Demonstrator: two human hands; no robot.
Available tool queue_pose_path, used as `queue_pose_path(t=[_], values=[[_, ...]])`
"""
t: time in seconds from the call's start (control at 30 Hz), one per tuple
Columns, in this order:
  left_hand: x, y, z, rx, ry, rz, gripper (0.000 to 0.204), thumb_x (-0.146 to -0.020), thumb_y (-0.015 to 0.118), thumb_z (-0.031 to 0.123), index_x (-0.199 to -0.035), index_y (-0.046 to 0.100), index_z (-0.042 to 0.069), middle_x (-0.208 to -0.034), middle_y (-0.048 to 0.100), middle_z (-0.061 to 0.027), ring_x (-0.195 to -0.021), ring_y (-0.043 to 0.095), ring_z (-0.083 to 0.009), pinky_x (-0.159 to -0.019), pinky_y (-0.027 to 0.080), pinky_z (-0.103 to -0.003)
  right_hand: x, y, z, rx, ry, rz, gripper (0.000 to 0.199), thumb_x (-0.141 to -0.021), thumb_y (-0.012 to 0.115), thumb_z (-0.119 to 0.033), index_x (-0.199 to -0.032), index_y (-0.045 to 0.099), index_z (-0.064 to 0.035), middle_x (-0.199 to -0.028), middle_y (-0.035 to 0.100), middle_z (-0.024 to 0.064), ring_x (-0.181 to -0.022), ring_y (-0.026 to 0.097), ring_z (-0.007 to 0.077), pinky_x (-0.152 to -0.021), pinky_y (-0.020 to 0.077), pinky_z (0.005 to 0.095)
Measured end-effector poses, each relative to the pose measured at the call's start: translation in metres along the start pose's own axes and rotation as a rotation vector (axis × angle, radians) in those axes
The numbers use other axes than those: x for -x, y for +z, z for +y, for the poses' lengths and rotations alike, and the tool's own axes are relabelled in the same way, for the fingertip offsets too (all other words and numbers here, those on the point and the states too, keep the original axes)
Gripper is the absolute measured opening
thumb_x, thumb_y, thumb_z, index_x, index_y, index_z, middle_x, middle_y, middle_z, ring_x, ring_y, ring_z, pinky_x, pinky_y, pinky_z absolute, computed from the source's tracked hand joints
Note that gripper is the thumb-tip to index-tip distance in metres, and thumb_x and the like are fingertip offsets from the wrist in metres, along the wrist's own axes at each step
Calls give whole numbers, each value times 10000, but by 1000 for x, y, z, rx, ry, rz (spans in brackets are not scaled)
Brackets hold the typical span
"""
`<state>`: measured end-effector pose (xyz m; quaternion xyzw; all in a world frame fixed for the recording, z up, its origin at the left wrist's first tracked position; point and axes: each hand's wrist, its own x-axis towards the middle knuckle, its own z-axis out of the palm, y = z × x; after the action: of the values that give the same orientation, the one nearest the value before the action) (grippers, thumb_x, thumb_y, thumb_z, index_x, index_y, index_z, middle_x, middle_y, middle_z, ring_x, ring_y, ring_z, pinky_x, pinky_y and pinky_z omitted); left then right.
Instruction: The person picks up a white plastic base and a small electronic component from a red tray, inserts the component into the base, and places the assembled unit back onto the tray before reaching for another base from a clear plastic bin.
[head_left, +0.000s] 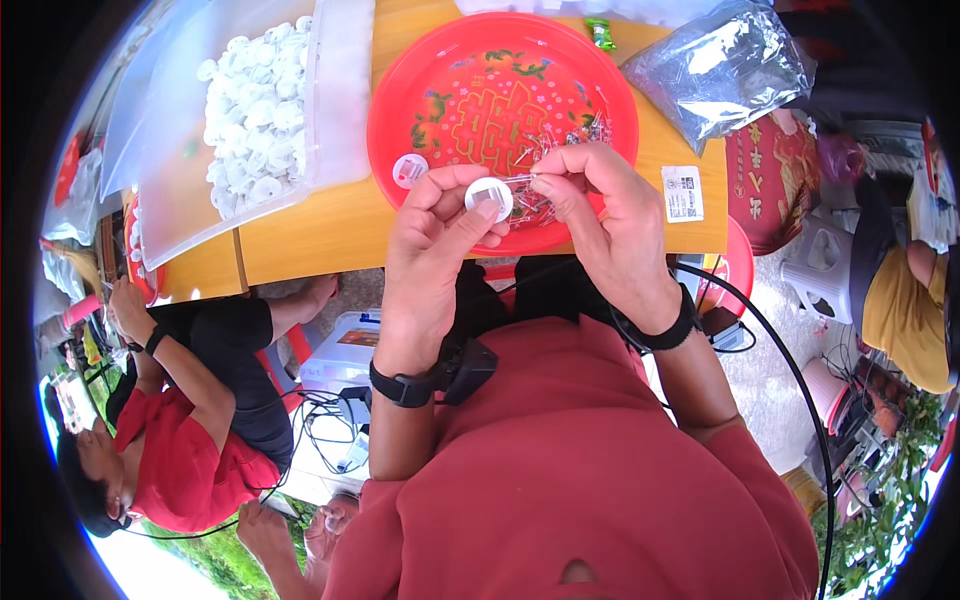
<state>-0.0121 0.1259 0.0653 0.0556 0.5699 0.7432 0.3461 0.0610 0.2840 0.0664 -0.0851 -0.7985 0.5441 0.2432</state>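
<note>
My left hand [425, 235] pinches a small round white disc [482, 187], with the thumb lying across its face. Fingertips of my right hand [615, 215] are closed on a thin, shiny piece [521, 179] that reaches toward the disc's upper edge; whether the two touch I cannot tell. Both hands are held over the near rim of a red round tray [392, 110] with a printed pattern. Beneath and beyond my right hand, a pile of small thin parts [598, 130] lies in that tray. Another white disc with a reddish middle [409, 170] sits by the tray's left rim.
A translucent plastic bin [340, 110] on the left holds many white discs [262, 120]. To the right are a silvery plastic bag [725, 75] and a printed white label [683, 193]; a green wrapper [600, 33] lies behind. A person in red [185, 440] sits at left. A black cable [790, 365] curves past my right arm.
</note>
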Motion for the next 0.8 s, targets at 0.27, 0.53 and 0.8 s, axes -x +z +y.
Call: queue_pose_path(t=[0.27,0.53,0.8], values=[[1,4,-2,-8,72,24,220,-945,554,40,-1161,576,7,-1110,612,-84,-1003,616,-153,-909,509,-300,4,-3,-1,-123,166,-35,61,-903,616,-30,-931,576,8,-799,616,91,-695,620,155,-616,499,290],[-2,5,-15,-120,274,43,165,-923,582,13,-1081,629,12,-1159,597,-109,-1082,585,-166,-934,495,-319,7,6,4,-426,242,-11,75,-944,567,-40,-967,535,24,-837,635,88,-774,666,146,-694,531,261],[-3,13,-12,105,190,82,142,-955,527,35,-1079,593,15,-1212,595,-155,-1151,578,-228,-1003,475,-361,10,7,4,-338,174,-9,60,-922,582,-14,-963,547,11,-862,632,96,-800,661,160,-707,532,275]])
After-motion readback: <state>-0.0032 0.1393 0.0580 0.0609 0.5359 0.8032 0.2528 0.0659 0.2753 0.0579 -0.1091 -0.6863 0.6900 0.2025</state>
